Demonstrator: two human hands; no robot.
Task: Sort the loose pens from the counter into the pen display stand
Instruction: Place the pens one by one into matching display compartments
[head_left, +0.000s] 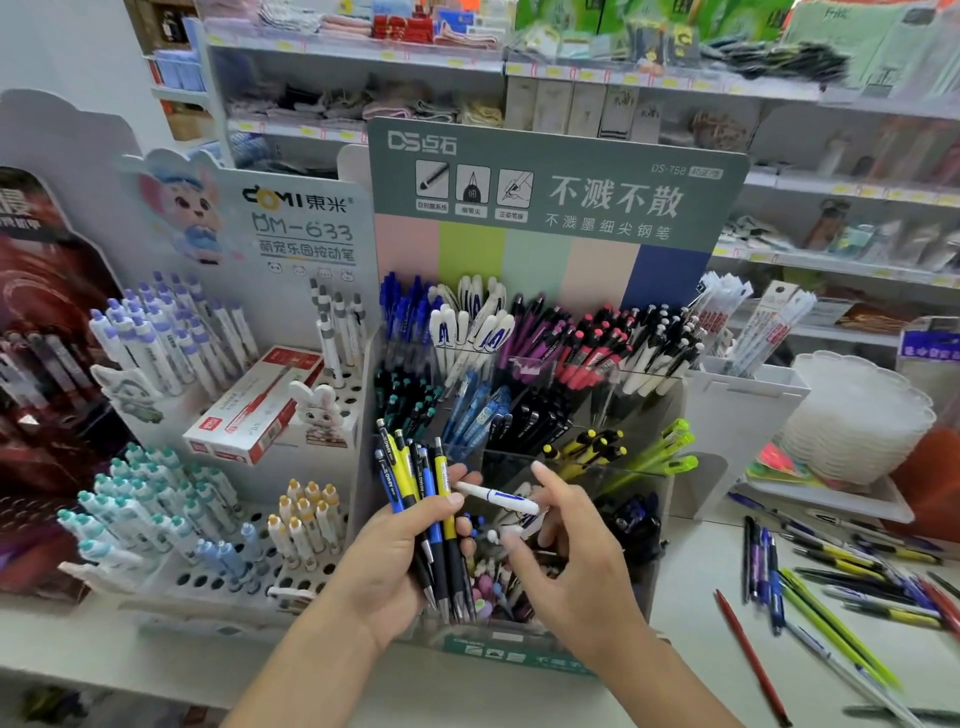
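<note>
My left hand (400, 561) grips a bundle of blue, yellow and black pens (415, 478), held upright in front of the pen display stand (550, 208). A white pen with blue print (496, 496) lies across between my hands, its left end touching the bundle and its right end at the fingers of my right hand (561, 566). That hand hovers over the stand's front compartments, fingers curled around the white pen's end. Loose pens (831, 587) lie scattered on the counter (691, 670) at the right.
A white stand with purple, teal and yellow-capped pens (171, 457) sits left of the display, with a red-and-white pen box (260, 405) on it. A white tray stack (852, 415) and a holder of packaged refills (748, 338) stand at the right. Shop shelves fill the background.
</note>
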